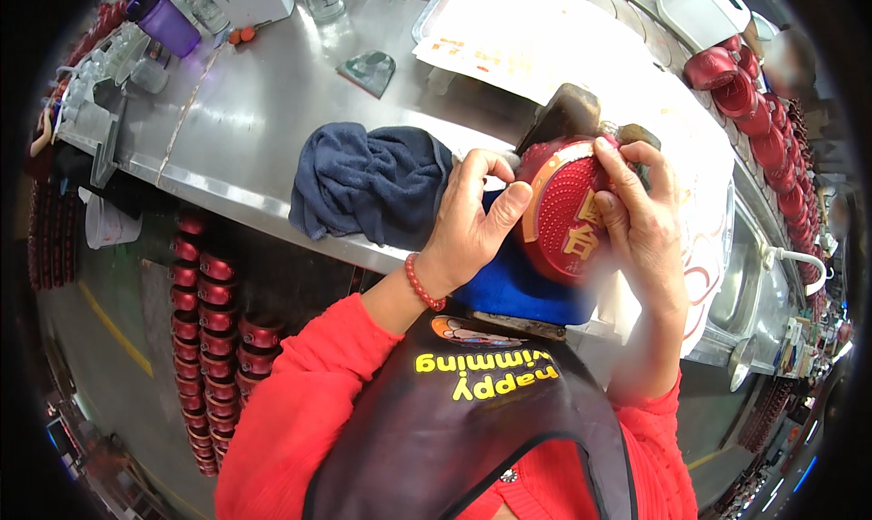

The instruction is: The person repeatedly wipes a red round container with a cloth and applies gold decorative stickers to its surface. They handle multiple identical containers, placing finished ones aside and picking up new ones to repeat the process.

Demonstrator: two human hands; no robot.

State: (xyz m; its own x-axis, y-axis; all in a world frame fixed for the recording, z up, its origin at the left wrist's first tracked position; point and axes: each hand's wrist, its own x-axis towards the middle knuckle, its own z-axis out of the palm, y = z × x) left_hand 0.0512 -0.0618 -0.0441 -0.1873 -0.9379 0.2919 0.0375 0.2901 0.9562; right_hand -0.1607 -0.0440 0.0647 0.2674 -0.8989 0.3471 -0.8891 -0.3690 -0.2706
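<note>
A deep red, rounded container with a studded face and raised gold lettering is held between my hands at the table's front edge. An orange-gold strip curves along its upper left side. My left hand, with a red bead bracelet at the wrist, grips the container's left side with bent fingers and thumb. My right hand holds the right side, its index fingertip pressed at the strip's upper end. Under the container lies a blue pad. Dark worn blocks stand just behind it.
A crumpled navy towel lies left of my hands on the metal table. Beyond it are a dark green scraper-like piece, a purple cup and printed sheets. Stacked red containers stand at lower left and far right.
</note>
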